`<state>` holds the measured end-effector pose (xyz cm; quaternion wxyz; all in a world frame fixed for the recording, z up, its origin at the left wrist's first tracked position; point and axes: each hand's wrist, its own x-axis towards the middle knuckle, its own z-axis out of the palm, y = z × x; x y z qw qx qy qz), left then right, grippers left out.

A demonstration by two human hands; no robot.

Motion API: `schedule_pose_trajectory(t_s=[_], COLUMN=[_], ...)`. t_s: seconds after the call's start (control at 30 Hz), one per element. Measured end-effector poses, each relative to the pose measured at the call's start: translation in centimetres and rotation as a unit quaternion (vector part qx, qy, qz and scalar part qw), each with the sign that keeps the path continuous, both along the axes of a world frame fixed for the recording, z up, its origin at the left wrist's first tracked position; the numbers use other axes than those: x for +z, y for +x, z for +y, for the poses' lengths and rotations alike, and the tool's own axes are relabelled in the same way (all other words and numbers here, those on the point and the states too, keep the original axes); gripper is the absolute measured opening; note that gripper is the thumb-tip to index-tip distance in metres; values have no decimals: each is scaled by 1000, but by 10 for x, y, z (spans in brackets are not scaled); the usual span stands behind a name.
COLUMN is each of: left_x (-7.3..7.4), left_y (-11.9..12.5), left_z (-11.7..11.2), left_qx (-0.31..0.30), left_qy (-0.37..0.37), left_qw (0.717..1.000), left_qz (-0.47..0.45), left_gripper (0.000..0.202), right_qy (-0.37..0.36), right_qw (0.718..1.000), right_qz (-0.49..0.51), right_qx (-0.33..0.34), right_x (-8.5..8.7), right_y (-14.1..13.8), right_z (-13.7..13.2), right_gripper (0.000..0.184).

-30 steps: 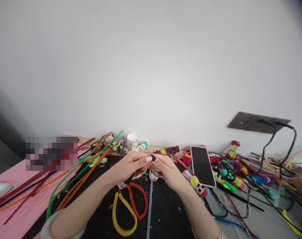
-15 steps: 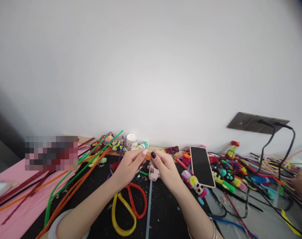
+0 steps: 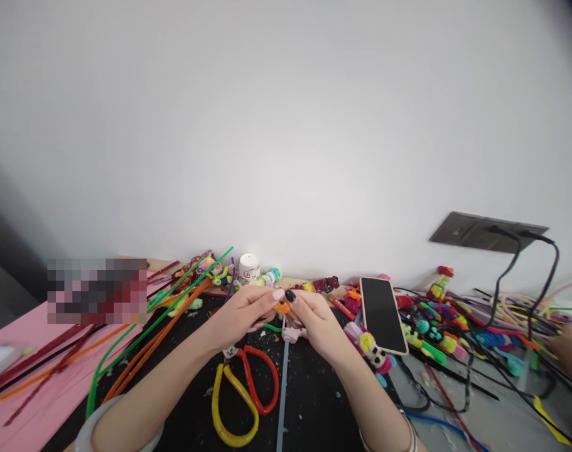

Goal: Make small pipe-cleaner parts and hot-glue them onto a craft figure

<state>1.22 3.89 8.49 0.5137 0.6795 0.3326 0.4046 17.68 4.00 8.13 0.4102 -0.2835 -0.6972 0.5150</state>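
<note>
Between the fingertips of both hands is a small orange piece (image 3: 282,307), mostly covered by the fingers; its kind is hard to make out. My left hand (image 3: 250,311) pinches it from the left, thumb against the fingers. From the other side my right hand (image 3: 311,314), with a dark thumbnail, grips it too. Just under the right hand lies a pale pink glue gun (image 3: 292,334), partly hidden, with a long translucent glue stick (image 3: 282,389) running toward me. Scissors (image 3: 236,424) with yellow and red handles rest below the left hand, their blades out of sight.
A phone (image 3: 383,314) and a fuzzy doll (image 3: 373,348) lie right of my hands. Pipe cleaners (image 3: 172,342) spread at left. A paper cup (image 3: 249,269) stands by the wall. Cables hang from a socket plate (image 3: 469,231). Another person's hand (image 3: 571,348) shows at the right edge.
Both hands have dipped slightly and the fingertips have drawn closer together. The orange piece sits a little lower, turned in the fingers. More of the scissors' pivot shows.
</note>
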Motion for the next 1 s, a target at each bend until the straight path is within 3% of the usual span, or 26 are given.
schedule_pose_trajectory(t_s=[0.17,0.4,0.67,0.8,1.0], left_x=[-1,-2,-16,-31,-45], left_y=[1,10,19,24,27], left_z=[4,-2,0,0,0], left_qx=[66,170,229,255,272], left_qy=[15,97,179,206,215], left_qw=[998,976,937,916,896], left_qz=[2,96,191,232,276], left_gripper=[44,38,29,28,28], right_qy=[173,346,281,233,225], right_qw=[968,871,859,843,812], right_qz=[-117,-303,-359,-384,-436], right_qx=[-138,-174,-232,-296,-315], right_x=[4,3,-9,-20,-28], right_y=[-1,2,-10,-19,-22], right_z=[-1,0,-1,0,0], right_gripper=[35,21,27,26,23])
